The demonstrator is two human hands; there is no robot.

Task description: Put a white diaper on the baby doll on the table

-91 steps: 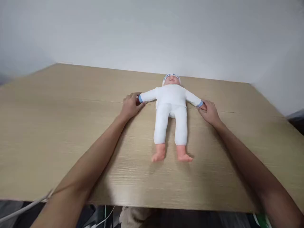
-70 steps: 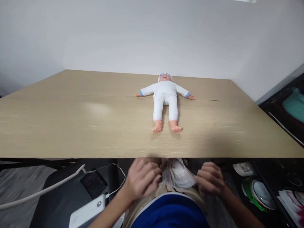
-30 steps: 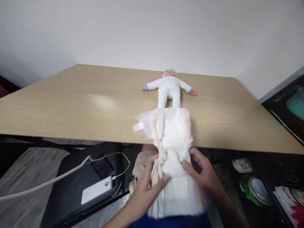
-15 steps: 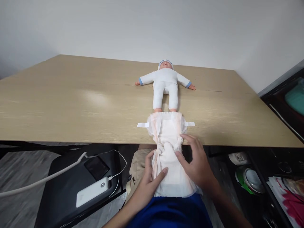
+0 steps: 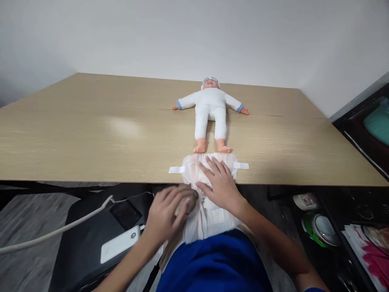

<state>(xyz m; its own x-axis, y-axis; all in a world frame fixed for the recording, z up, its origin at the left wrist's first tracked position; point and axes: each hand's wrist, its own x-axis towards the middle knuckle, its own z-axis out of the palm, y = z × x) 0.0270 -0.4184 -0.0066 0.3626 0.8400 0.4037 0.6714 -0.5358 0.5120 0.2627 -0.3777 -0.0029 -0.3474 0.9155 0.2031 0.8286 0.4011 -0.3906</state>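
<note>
An unfolded white diaper [image 5: 190, 166] hangs over the table's front edge toward my lap, its upper part on the tabletop and its two side tabs spread out. My right hand [image 5: 220, 184] lies flat on the diaper with fingers stretched. Beside the diaper's left edge, my left hand [image 5: 167, 209] is open with bent fingers, over what looks like my beige-clothed knee, and appears to hold nothing. A baby doll [image 5: 210, 99] in a white suit and printed cap lies face up, arms spread, its feet just beyond the diaper's far edge.
The wooden table [image 5: 91, 134] reaches back to a pale wall. At lower left, a black seat [image 5: 79, 235] carries a white power bank [image 5: 120, 243], a dark phone-like device [image 5: 125, 214] and a cable. A black shelf with a green-rimmed container [image 5: 322, 231] stands at right.
My right hand has moved forward and flattened on the diaper. My left hand has come off the diaper to the left. The diaper has shifted slightly toward me, uncovering the doll's feet.
</note>
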